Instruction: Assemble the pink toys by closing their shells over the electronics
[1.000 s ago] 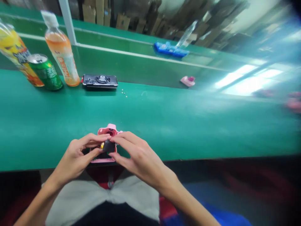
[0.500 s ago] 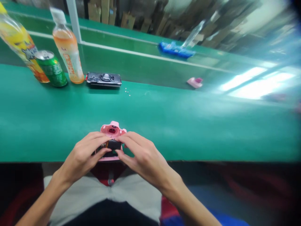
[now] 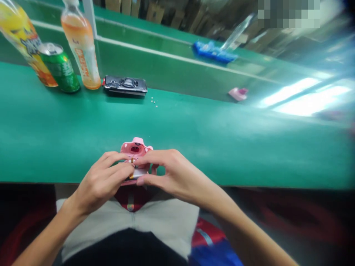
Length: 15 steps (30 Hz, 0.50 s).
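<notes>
A small pink plastic toy housing (image 3: 135,148) lies at the near edge of the green table (image 3: 194,140). My left hand (image 3: 104,179) and my right hand (image 3: 163,173) both grip it from either side, fingers curled. Between the fingertips sits a small part (image 3: 136,173) with a light face and a gold-coloured bit on its left; my fingers press it onto the housing. The lower half of the housing is hidden under my fingers.
At the back left stand a yellow bottle (image 3: 19,37), a green can (image 3: 59,68) and an orange drink bottle (image 3: 81,44). A dark device (image 3: 125,85) lies beside them, with tiny screws (image 3: 154,102) near it. Another pink piece (image 3: 237,93) and a blue tray (image 3: 215,53) lie farther back.
The dark part between my fingertips has turned and now shows a light face. My right hand has shifted lower over the housing. The view has tilted a little.
</notes>
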### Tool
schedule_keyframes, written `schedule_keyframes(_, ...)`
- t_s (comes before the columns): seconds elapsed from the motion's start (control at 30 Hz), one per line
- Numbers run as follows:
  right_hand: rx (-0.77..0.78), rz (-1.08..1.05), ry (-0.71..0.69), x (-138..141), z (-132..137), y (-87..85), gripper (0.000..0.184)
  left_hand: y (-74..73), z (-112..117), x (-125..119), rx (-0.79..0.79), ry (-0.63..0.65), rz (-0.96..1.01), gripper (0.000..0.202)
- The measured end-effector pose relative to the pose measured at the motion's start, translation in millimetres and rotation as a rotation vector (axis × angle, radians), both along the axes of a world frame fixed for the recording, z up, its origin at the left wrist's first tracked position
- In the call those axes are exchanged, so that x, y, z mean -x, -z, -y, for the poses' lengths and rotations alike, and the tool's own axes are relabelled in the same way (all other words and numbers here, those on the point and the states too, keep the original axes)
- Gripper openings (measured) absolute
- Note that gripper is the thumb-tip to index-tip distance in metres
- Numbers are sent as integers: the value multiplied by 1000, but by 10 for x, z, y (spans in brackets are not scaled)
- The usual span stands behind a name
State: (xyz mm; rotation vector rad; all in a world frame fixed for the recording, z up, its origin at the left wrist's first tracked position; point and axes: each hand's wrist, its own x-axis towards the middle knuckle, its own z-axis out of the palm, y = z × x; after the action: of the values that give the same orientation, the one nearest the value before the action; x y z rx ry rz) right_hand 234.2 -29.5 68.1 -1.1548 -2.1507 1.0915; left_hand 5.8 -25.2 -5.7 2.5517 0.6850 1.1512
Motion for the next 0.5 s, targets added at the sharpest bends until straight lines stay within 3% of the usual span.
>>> schedule_keyframes(0.17,-199,83,59,-9,131,82,14,-7,101,51,107,-146,-81,29)
schedule_keyframes(0.37,-336,61,180,114,306,353,11,159,187,10,1,-254,5,29)
schedule_keyframes(0.5,-330,44,221,205,315,420,8,178,186,-6,-19,-280,4,30)
